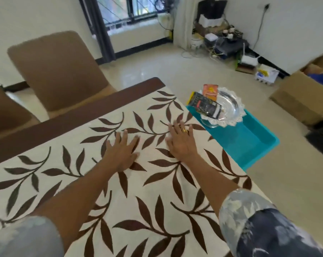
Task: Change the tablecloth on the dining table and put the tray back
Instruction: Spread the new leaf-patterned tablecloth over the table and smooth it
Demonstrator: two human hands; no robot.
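Sleeve (pixel 268 230), right hand (pixel 181 145) flat on tablecloth (pixel 60 184)

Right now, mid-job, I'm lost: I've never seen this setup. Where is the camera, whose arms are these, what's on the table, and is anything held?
There is no machine here: these are a person's bare arms, seen from one camera worn on their head, looking forward and down. The left hand and right hand lie flat, fingers spread, on the cream tablecloth with brown leaves that covers the dining table; bare wood shows along its far edge. Neither hand holds anything. The glass tray, with a black packet and an orange packet in it, is off the table, on a teal tub to the right. A brown chair stands on the far side.
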